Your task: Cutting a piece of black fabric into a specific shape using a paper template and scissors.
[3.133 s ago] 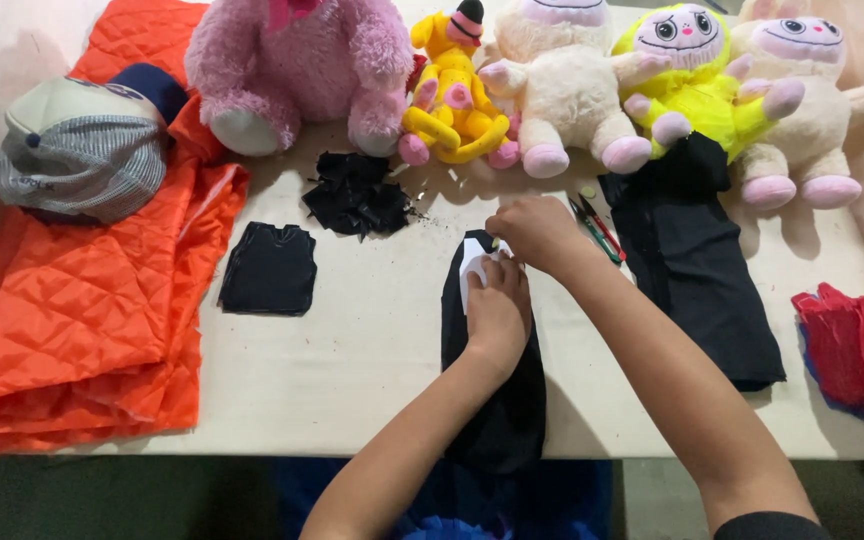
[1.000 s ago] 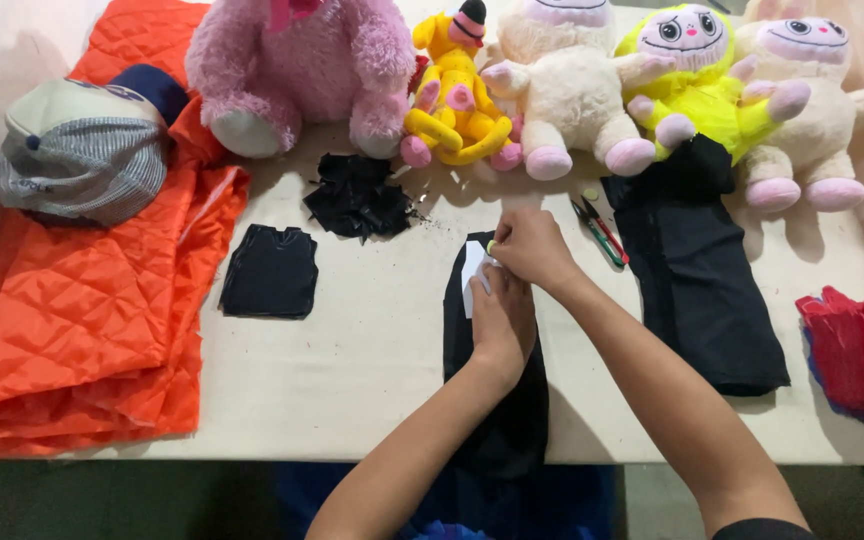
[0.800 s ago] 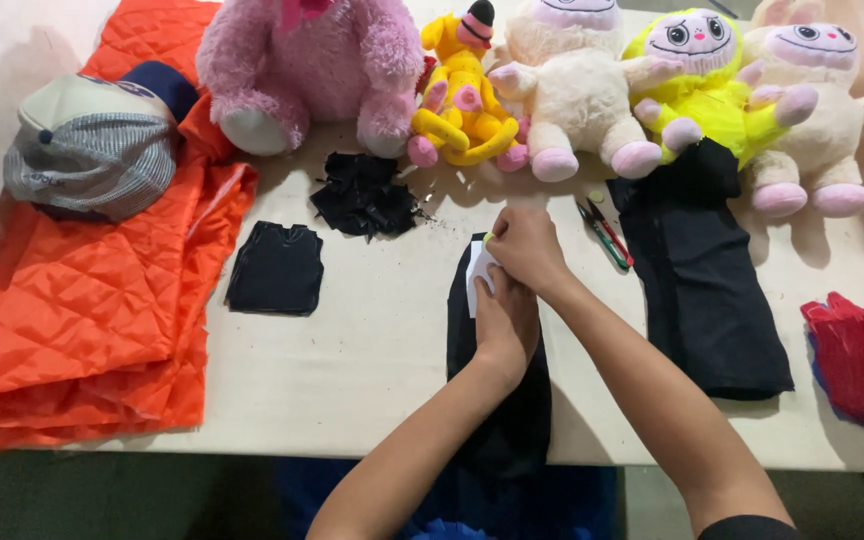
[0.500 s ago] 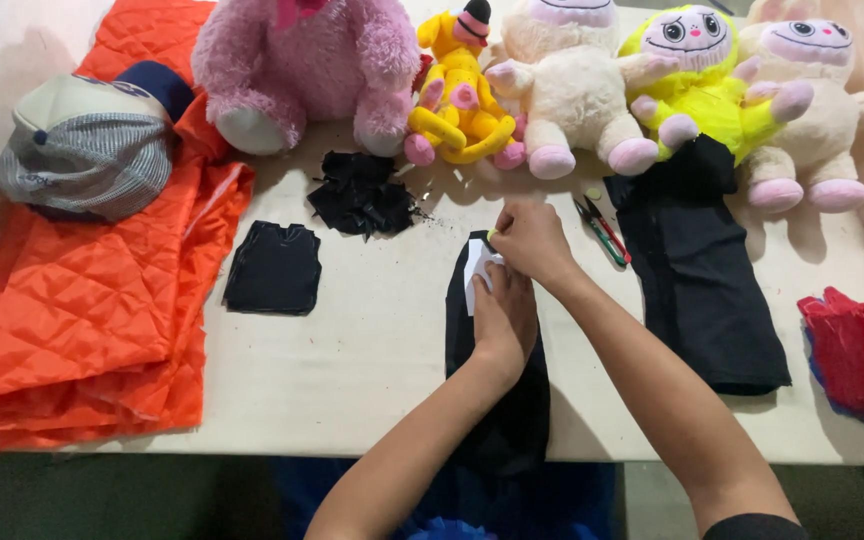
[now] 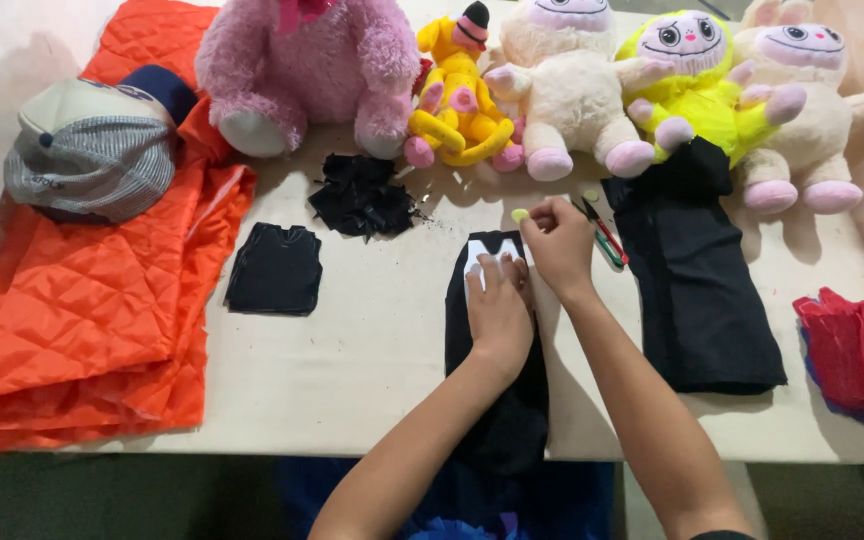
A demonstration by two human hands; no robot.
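— Where are the hands just now?

— Both are at the middle of the table (image 5: 372, 370), on a long strip of black cloth (image 5: 512, 400) that runs from mid-table to the near edge and hangs over it. The left hand (image 5: 499, 305) lies flat, fingers spread and pressing down a white paper pattern (image 5: 476, 262) at the strip's far end.

— And the right?

— The right hand (image 5: 560, 240) sits just beside the pattern's far right corner, fingertips pinched together (on what, I cannot tell; it is too small). A small yellow-green bit (image 5: 520, 214) lies on the table right by its fingers.

— What lies around them?

— Red-and-green scissors (image 5: 604, 238) just right of the right hand, then a larger black cloth piece (image 5: 697, 285). To the left, a small cut black piece (image 5: 275, 268) and a heap of black scraps (image 5: 360, 195). Along the far edge sits a row of plush toys: a pink one (image 5: 302, 65), a small yellow one (image 5: 460, 95), a cream one (image 5: 567, 85). Orange quilted fabric (image 5: 92, 290) covers the left end with a striped cap (image 5: 92, 150) on it; red cloth (image 5: 857, 350) lies at the right edge.
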